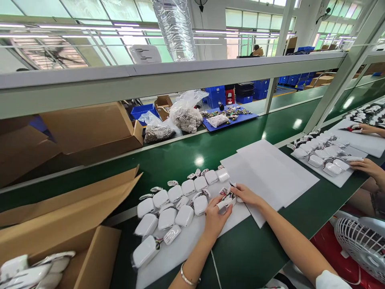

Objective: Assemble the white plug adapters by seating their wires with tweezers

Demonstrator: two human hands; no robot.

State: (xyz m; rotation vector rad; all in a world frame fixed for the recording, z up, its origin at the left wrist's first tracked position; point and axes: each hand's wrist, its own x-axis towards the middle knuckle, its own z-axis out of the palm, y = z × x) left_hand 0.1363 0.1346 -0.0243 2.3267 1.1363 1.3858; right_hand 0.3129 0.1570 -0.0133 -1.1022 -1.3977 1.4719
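My left hand (215,218) and my right hand (245,194) meet over a white foam sheet (186,249) and together grip one small white plastic housing with coloured wires (226,198). The fingers of both hands are closed on it. Just left of my hands lie several white housings (177,208) in rough rows on the same sheet, some with wires showing. A bracelet sits on my left wrist.
Open cardboard boxes (69,224) stand at the left, one holding more white parts (33,273). Stacked foam sheets (270,168) lie to the right. Another person's hands (365,164) work over a second batch of housings (323,154). A white fan (357,241) sits at lower right. Bags of parts (185,112) lie beyond the green belt (180,156).
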